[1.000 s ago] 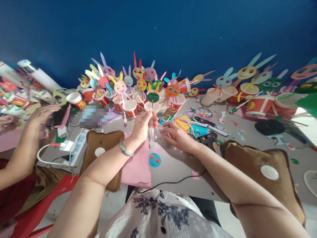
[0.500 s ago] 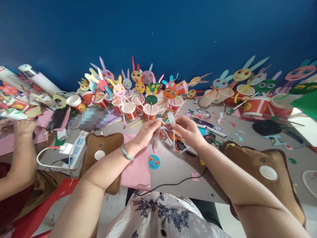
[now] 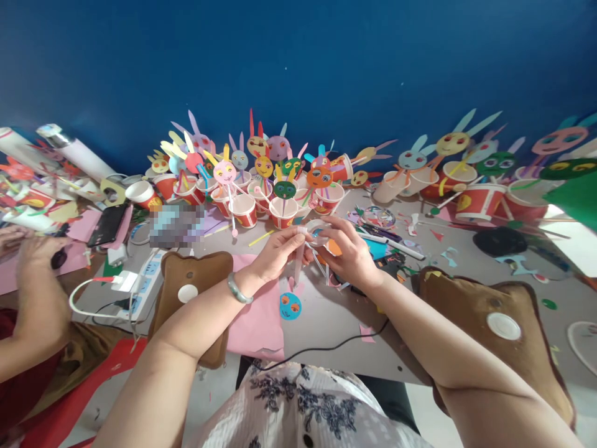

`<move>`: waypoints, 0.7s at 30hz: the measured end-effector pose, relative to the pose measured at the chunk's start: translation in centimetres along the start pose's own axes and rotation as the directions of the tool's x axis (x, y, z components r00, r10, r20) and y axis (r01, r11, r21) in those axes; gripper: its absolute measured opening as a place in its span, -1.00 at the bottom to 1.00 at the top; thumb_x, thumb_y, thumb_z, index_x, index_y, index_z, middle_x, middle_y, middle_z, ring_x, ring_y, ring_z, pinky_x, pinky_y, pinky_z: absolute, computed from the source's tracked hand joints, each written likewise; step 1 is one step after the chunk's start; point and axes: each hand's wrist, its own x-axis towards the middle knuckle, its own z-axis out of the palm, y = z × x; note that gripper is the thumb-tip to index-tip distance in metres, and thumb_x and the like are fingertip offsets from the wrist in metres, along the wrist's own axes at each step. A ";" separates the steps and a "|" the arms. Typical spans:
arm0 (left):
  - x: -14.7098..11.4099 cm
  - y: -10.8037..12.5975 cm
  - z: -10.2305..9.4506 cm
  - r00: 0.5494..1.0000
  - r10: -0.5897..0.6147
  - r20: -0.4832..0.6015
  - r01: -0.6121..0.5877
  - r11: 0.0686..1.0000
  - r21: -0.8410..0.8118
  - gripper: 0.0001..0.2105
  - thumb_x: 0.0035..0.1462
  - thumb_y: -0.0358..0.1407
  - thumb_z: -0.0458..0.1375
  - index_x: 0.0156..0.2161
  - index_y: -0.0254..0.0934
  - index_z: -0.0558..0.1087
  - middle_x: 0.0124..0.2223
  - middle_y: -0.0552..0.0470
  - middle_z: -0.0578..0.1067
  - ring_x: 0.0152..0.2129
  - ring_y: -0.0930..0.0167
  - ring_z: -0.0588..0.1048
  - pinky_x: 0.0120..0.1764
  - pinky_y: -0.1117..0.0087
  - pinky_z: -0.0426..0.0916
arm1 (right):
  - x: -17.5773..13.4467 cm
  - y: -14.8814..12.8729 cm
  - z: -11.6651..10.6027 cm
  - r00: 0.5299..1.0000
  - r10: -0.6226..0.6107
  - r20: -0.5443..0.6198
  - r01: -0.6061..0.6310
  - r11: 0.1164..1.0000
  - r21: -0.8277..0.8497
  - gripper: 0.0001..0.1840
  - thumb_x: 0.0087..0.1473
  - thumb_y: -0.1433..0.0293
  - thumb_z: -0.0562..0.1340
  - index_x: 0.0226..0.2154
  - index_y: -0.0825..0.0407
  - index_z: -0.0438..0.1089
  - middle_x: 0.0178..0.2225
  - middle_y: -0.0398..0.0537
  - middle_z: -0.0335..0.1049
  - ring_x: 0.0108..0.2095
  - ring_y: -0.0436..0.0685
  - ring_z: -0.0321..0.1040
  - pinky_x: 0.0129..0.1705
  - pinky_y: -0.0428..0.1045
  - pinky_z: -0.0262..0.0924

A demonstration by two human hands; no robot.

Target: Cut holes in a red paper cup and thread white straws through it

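My left hand [image 3: 277,254] is closed, with thumb and fingers pinching the end of a clear tape strip [image 3: 298,269] that hangs down. My right hand [image 3: 351,254] grips a roll of clear tape [image 3: 318,225], its ring tilted so the opening shows. The two hands are close together above the table. Below them lies a round blue paper face [image 3: 290,306] with orange eyes and pink ears, near the strip's lower end. White paper sticks [image 3: 323,269] lie under my right hand, partly hidden by it.
Several paper cups [image 3: 282,214] with paper rabbit faces line the blue wall. Brown cushions [image 3: 196,274] flank a pink sheet [image 3: 254,317] and a black cable [image 3: 326,346]. A power strip [image 3: 148,283] lies left, near a co-worker's arm [image 3: 40,292]. Scraps cover the right side.
My right hand has rolled over, and the tape roll has turned from edge-on to show its ring. My left hand stays nearly in place with the strip.
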 end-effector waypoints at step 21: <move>-0.1 0.2 0.4 0.998 -0.039 -0.049 0.038 0.999 -0.032 -0.62 0.07 0.00 0.35 -0.27 -0.34 0.52 -0.51 0.06 0.53 -0.58 0.50 0.50 -0.46 0.50 0.39 | 0.5 -1.0 -0.2 0.905 0.423 0.041 -0.410 0.843 0.348 -0.76 0.18 0.31 0.27 -0.10 -0.03 0.31 -0.05 0.08 0.54 -0.26 0.12 0.55 -0.18 0.06 0.48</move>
